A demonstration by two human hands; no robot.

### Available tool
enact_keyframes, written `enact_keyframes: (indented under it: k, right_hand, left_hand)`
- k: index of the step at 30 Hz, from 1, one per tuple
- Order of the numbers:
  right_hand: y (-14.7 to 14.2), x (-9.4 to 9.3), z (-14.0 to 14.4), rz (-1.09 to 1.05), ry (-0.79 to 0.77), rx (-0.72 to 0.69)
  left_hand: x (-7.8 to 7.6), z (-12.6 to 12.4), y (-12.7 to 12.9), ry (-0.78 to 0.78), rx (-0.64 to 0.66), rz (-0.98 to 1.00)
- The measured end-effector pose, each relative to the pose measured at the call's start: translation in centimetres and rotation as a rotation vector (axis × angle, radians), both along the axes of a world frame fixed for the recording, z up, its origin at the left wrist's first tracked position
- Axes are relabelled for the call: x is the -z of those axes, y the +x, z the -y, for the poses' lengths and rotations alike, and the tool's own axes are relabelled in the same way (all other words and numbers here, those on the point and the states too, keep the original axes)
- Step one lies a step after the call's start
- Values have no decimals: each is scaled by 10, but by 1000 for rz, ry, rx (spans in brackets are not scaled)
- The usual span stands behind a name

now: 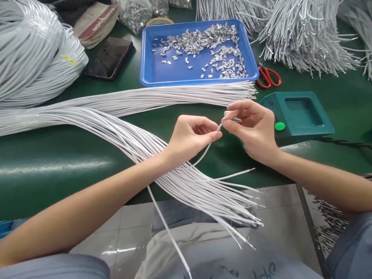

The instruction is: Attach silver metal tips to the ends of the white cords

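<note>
— What's nearest you?

— A fan of white wires spilling off the worktop edge over my lap.

— And your hands?

— My left hand pinches one white wire near its tip, fingers closed on it. My right hand meets it there, fingers nipping a small metal clip just at the wire's end.

— Beyond?

— A green device beside my right hand; farther off, a blue tray of clips and red scissors.
</note>
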State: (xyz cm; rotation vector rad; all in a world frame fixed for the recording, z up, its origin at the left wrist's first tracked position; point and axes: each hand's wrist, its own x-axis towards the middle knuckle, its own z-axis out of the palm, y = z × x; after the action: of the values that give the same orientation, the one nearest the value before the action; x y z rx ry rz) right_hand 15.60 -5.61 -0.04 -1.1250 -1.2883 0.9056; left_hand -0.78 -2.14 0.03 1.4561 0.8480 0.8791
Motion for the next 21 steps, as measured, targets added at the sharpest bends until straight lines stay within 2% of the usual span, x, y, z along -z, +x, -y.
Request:
enact_keyframes:
  k: [6,13,16,21]
  right_hand:
    - [1,1,-4,-233,-149,-83]
    - [2,4,-4,-327,-234,-108]
    - [3,6,-4,-316,-223,-122]
    - [2,7,-2,-191,-109,-117]
  left_hand:
    - [1,1,1,-149,37,88]
    - [1,1,3,-180,50,114]
    - [0,2,3,-171,52,119]
    - [-2,2,3,-153,53,88]
